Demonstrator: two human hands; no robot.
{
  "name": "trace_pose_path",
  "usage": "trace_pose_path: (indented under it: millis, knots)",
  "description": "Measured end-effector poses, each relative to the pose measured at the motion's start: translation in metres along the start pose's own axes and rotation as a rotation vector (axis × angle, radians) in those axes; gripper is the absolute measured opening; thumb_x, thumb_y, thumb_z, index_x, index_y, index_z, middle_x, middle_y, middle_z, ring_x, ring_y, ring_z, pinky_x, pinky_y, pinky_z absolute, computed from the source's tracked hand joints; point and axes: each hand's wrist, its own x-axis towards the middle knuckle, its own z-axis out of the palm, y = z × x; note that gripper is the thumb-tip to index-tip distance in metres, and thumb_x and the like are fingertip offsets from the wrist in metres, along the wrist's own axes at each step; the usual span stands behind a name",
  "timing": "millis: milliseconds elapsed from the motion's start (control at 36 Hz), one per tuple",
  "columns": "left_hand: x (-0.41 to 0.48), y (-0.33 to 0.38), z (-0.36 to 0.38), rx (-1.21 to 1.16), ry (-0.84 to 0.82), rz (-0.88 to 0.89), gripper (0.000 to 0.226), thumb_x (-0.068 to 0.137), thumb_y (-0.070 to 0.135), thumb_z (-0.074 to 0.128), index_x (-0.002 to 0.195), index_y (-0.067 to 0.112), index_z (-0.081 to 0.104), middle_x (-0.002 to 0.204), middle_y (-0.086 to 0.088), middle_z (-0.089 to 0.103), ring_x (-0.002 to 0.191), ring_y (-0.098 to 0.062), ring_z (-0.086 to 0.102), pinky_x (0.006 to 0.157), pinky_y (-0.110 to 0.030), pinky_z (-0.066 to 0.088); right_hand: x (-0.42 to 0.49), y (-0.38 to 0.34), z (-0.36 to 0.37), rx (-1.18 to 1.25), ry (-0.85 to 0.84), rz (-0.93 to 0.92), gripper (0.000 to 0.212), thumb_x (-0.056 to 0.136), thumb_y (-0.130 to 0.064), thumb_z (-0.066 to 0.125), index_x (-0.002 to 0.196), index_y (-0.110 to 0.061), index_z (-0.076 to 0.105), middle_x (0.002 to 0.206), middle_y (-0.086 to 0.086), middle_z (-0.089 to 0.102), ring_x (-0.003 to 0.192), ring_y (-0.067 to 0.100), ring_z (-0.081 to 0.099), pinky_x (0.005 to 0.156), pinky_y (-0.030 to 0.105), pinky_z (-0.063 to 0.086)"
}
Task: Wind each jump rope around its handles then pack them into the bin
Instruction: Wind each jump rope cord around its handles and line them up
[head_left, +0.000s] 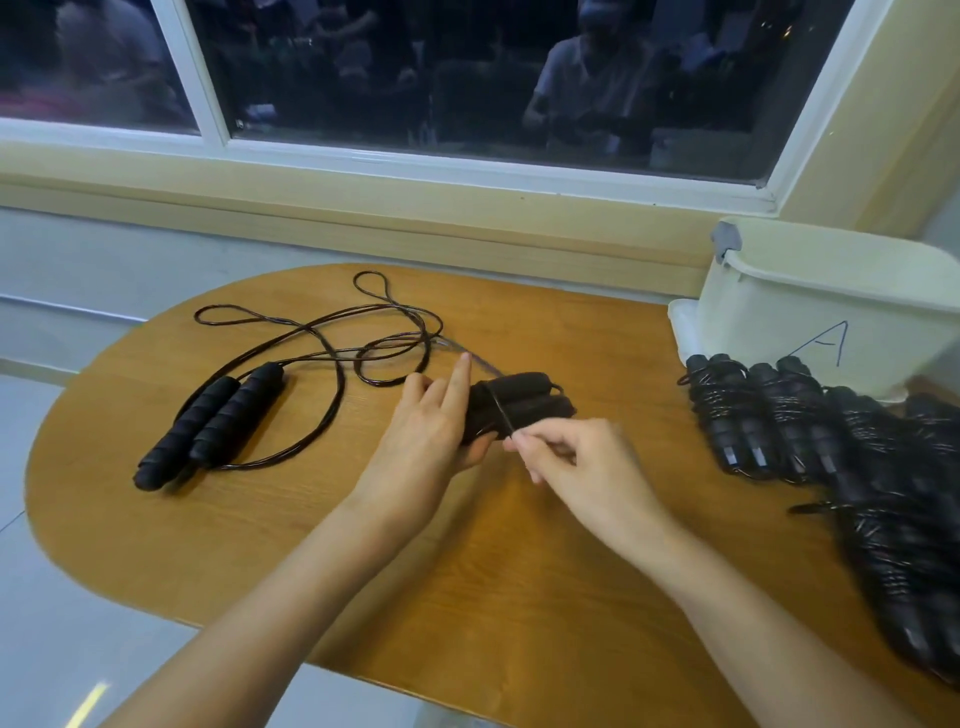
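Held handles, position: I see the held handles (522, 401) at frame centre, just above the worktop (467, 561); I cannot tell whether they touch it.
Held handles, axis: the two lie side by side, long axis running from lower left to upper right, free ends toward the right.
Left hand: the left hand (423, 441) grips the near end of the pair, thumb underneath, index finger straight and pointing to the top of the frame.
Right hand: the right hand (584, 462) has its fingers curled, pinching the cord (500, 410) between its fingertips just right of the left thumb.
Cord run: one thin black strand crosses over the pair; a blurred stretch leads away to the upper left.
Loose rope: the second rope's handles (210, 426) lie flat at centre left, touching side by side, same lower-left to upper-right axis; its loose cord (322, 332) sprawls in loops toward upper centre.
Wound bundles: the finished bundles (779, 421) lie in a row at right, touching one another, axes slanting from upper left to lower right, running out of frame.
Bin: the cream bin (831, 296), marked "A", stands at upper right, the nearest bundles just beside its wall.
Edges: the worktop's left end is rounded; its near edge crosses beneath the forearms.
Open room: bare wood lies between the hands and the bundles, and across lower centre.
Appearance: ribbed black foam handles, glossy black cord.
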Motion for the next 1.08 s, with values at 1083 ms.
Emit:
trace_pose_path:
  millis: [1083]
  knots:
    - [0.004, 0.016, -0.021, -0.186, -0.093, 0.139, 0.076, 0.086, 0.073, 0.041, 0.139, 0.019, 0.044, 0.117, 0.002, 0.062, 0.104, -0.016, 0.056, 0.086, -0.036, 0.048, -0.027, 0.066, 0.003, 0.090, -0.056, -0.097, 0.007, 0.091, -0.024, 0.068, 0.093, -0.021, 0.074, 0.085, -0.009, 0.072, 0.082, 0.003, 0.065, 0.076, 0.017, 0.048]
